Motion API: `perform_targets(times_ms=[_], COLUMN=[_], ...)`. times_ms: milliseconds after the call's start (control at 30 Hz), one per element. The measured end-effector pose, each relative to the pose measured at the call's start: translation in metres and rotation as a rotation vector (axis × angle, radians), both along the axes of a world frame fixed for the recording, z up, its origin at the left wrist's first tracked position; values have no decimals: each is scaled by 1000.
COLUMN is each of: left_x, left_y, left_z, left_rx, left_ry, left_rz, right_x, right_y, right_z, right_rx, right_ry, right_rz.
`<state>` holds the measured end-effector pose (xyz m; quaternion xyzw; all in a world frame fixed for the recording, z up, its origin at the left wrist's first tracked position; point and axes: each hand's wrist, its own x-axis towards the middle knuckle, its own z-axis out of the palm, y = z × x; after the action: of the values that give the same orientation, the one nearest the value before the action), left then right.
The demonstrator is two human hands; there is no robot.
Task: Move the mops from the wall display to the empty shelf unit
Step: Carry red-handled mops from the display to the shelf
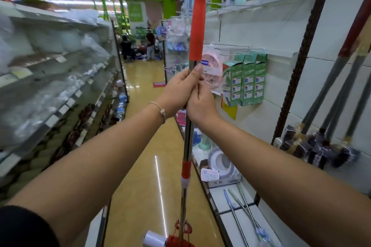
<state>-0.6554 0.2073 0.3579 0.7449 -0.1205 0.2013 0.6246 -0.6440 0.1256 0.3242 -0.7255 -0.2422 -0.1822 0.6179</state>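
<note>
Forearms out; left hand, right hand grip upright mop; other mops lean on right wall.

Long-handled mops lie on the white bottom shelf.

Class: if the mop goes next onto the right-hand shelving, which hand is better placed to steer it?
Probably right: the right hand grips the mop lower, on the shelving side; the left hand grips above it, farther away.
</note>
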Motion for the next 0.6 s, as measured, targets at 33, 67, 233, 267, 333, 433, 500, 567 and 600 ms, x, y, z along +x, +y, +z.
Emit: perform_targets(times_ms=[33,67,233,267,333,433,500,567,600], left_x=[-12,-25,-85,-97,-118,-148,-165,-181,-189], left_y=[-2,-4,-13,-14,-15,-14,-10,-5,-2], left_z=[2,3,22,28,37,40,37,37,38], left_rx=[6,11,21,19,1,-25,-38,-64,-67], left_ry=[-1,-4,0,-5,-12,-7,-4,0,2], left_rz=[18,30,164,185,209,275,324,365,384], right_x=[-10,-22,-74,-85,-103,-127,-142,-157,-165], right_y=[-2,-4,-11,-10,-10,-6,-1,4,6], right_z=[1,3,20,25,33,38,37,37,37], right_rx=[-1,-6,6,18,20,-1,-22,-15,0], right_ry=[-1,-1,8,15,22,40,62,54,52], right_rz=[22,40,145,172,203,243,306,354,374])
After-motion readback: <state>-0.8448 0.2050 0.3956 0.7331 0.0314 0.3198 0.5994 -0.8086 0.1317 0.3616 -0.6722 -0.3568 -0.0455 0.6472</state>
